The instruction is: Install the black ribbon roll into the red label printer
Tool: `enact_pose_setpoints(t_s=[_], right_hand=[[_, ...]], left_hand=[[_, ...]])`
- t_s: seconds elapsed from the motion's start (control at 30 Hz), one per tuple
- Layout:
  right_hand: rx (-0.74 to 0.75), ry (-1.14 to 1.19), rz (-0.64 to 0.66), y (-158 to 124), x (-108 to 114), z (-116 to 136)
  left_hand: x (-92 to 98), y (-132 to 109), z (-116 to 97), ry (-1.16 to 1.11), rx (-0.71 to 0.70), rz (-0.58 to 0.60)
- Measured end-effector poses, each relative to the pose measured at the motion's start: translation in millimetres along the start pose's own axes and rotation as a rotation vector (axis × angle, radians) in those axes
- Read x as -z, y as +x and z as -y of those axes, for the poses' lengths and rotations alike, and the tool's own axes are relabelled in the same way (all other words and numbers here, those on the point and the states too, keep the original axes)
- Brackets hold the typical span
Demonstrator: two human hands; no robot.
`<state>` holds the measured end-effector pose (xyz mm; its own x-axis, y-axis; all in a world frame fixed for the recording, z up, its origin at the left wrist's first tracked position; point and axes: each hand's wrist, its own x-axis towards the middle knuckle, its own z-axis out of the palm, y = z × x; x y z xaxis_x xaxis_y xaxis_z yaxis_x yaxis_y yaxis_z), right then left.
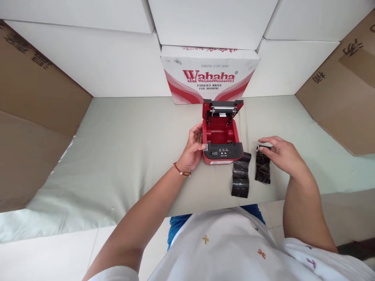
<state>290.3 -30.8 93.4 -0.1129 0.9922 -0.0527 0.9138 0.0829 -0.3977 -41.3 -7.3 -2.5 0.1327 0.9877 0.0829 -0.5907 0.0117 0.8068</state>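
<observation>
A small red and black printer [221, 152] sits with its lid [223, 109] raised, showing a bare red compartment inside. My left hand [191, 150] grips the printer's left side, its thumb on a grey tab at the front corner. To the right, my right hand [283, 154] has its thumb and index finger around a small black roll [263, 148] with a white core end. Below that roll lies a strip of wrapped black rolls [262, 168]. Another strip of shiny black rolls [240, 179] lies between the printer and my right hand.
A Wahaha water carton [211, 76] stands behind the printer, against stacked white boxes [125, 62]. Brown cardboard boxes flank the table at left [38, 117] and right [342, 86]. A pale green cloth [123, 148] covers the table, whose front edge is close to my body.
</observation>
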Motion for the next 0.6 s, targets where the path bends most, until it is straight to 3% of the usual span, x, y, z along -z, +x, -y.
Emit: enact_pose_setpoints(t_s=[0.17,0.27,0.33,0.47,0.53,0.6], right_hand=[[0.157,0.004,0.192,-4,-30,21],[0.174,-0.067,0.245,-6,-32,25],[0.271,0.024,0.338,-11,-15,26],[0.483,0.304,0.561,-19,44,39],[0.489,0.34,0.528,-15,62,53],[0.449,0.305,0.382,-4,62,70]], left_hand=[[-1.9,-2,-2,-0.018,0.003,-0.015],[-3.0,-2,-1,-0.033,0.0,-0.02],[-3.4,-1,0,-0.046,-0.001,-0.021],[-3.3,0,0,-0.058,0.001,-0.016],[-3.1,0,0,-0.058,0.0,-0.016],[-2.9,0,0,-0.056,0.0,-0.015]])
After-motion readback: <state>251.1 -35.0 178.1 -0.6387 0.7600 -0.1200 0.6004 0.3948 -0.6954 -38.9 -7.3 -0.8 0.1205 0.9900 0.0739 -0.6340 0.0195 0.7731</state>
